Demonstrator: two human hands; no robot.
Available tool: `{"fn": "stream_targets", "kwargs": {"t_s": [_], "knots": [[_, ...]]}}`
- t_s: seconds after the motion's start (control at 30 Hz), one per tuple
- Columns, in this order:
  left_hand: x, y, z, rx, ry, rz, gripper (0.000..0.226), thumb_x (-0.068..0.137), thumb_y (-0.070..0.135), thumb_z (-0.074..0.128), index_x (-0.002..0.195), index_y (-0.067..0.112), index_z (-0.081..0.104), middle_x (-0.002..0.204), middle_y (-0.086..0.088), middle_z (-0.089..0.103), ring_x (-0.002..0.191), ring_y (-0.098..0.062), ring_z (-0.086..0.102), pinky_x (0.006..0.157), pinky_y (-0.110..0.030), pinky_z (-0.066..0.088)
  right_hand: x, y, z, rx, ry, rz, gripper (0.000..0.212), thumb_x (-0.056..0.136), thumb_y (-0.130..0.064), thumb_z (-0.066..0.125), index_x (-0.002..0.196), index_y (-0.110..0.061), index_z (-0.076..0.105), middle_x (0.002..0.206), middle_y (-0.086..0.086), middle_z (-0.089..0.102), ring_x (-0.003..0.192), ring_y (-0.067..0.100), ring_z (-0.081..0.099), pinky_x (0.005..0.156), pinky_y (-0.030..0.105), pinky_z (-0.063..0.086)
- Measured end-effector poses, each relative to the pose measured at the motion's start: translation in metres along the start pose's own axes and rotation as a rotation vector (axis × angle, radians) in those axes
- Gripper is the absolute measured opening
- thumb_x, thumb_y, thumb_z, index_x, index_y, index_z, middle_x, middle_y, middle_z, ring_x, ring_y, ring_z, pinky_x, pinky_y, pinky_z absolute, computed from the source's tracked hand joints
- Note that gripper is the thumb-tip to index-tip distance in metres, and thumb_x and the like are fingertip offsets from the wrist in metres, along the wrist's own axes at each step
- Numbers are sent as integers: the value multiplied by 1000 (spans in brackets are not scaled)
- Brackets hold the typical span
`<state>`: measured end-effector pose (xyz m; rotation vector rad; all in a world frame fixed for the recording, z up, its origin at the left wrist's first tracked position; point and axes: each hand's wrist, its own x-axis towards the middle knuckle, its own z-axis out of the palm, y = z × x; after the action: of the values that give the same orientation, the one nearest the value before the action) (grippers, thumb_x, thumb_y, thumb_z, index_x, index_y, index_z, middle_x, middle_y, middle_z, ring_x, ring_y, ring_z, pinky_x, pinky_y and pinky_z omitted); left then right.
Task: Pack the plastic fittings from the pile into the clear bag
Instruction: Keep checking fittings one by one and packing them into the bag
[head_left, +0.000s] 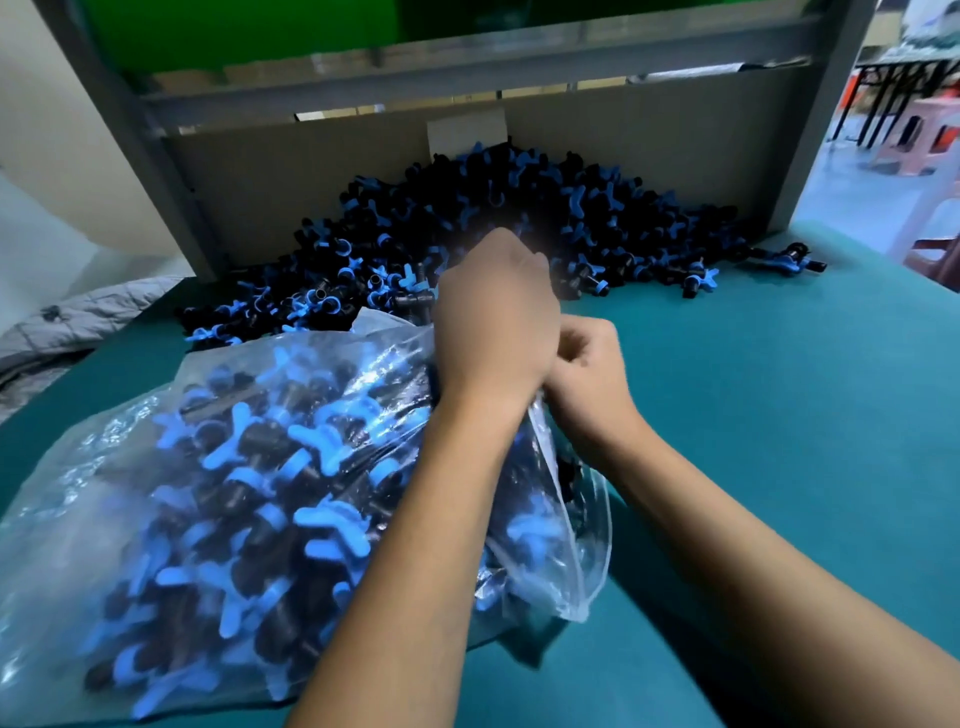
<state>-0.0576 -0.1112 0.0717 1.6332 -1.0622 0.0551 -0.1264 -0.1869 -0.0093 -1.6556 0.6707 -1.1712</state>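
Observation:
A large clear plastic bag (130, 467) lies on the teal table, stuffed with black and blue plastic fittings. Its gathered mouth points toward the middle of the table. My left hand (493, 317) grips the bunched plastic at the bag's mouth, fingers curled over it. My right hand (589, 374) sits just right of it, fist closed, pinching the same bag edge. A loose flap of the bag (582, 561) hangs below my forearms. Behind the hands, a big pile of black and blue fittings (519, 218) is heaped against a cardboard backboard.
The teal table (779, 415) spreads to the right. A few stray fittings (779, 257) lie at the pile's right end. A grey metal frame (171, 171) and cardboard backboard (291, 171) close off the far side. Grey quilted fabric (78, 317) lies at left.

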Motion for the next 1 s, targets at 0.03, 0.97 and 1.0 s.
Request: {"fn": "stream_targets", "kwargs": {"t_s": [0.03,0.97,1.0], "knots": [[-2,-3,3,60,-32,-27,23,97,25,60,76,15,57,67,5,58,71,-25,56,63,-36,40,3,0,-4,29,60,1,14,92,-7,61,88,-12,72,72,8,69,67,22,59,62,43,52],[-15,-25,16,829,-389,72,18,96,23,62,88,26,46,101,-4,65,85,-26,55,68,-33,32,113,64,-5,-1281,-362,-19,39,94,-49,55,130,-34,56,136,7,44,126,36,34,93,48,46],[-15,-25,16,825,-388,71,18,96,22,62,87,26,47,98,-4,66,82,-25,51,68,-34,33,106,63,-15,-1285,-301,-8,41,92,-54,56,128,-34,60,135,9,45,129,36,31,95,49,45]]}}
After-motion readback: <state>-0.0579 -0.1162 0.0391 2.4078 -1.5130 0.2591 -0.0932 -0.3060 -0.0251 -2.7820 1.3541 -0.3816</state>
